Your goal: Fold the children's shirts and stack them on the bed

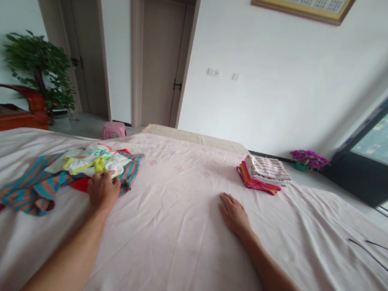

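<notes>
A pale pink sheet [180, 217] covers the bed in front of me. On its left lies a loose heap of clothes: a white and yellow garment [89, 160] on top of a striped teal and orange one [35, 187]. My left hand [103, 189] is closed on the near edge of the white and yellow garment. My right hand [233, 213] lies flat on the bare sheet with its fingers stretched out, holding nothing. A neat stack of folded clothes [263, 174] sits beyond my right hand, apart from it.
A pink stool [114, 130] stands past the bed's far edge near a closed door [159, 62]. A potted plant [41, 69] and red wooden furniture [8, 109] are at the left. Purple flowers [307, 159] and a dark window frame [369, 176] are at the right.
</notes>
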A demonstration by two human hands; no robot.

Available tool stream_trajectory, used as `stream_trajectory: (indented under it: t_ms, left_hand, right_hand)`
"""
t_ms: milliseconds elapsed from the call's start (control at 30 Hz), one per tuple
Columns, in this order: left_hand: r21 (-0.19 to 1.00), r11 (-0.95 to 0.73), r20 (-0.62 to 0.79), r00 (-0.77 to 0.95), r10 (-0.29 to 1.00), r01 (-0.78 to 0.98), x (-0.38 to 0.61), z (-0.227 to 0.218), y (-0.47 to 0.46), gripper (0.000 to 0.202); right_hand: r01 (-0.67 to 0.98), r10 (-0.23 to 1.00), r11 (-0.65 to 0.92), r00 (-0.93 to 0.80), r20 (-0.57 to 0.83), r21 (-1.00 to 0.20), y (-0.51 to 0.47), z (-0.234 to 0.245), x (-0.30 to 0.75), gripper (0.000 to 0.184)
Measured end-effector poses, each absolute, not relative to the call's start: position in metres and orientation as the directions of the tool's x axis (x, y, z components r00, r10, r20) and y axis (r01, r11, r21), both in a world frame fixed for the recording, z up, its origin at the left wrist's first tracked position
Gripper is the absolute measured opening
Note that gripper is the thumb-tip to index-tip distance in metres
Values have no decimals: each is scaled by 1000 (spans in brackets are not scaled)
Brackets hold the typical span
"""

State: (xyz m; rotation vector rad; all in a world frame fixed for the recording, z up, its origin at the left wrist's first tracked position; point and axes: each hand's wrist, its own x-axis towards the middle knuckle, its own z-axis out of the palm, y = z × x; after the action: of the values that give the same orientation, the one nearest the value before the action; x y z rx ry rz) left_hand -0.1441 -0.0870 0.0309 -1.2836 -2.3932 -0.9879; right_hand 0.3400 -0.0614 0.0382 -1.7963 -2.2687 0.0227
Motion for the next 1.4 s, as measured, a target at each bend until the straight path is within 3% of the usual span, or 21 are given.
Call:
stream_trajectory:
  t_ms: [367, 600, 933, 1400]
  left_hand:
    - [634, 312, 472, -674, 568, 707, -155, 35, -84, 41]
    - [784, 269, 351, -756, 552, 560, -154, 42, -82, 36]
    - [855, 256, 266, -806, 529, 451, -154, 47, -82, 38]
    - [881, 232, 259, -830, 494, 413, -153, 53, -81, 40]
  right_hand:
    - [953, 964, 205, -158, 213, -223, -59, 39, 341, 48]
    - [951, 959, 215, -162, 233, -224, -56, 36, 343, 48]
    - [955, 964, 192, -141, 225, -226, -55, 35, 342, 47]
    - [949, 949, 224, -160, 271, -224, -52, 32, 343, 48]
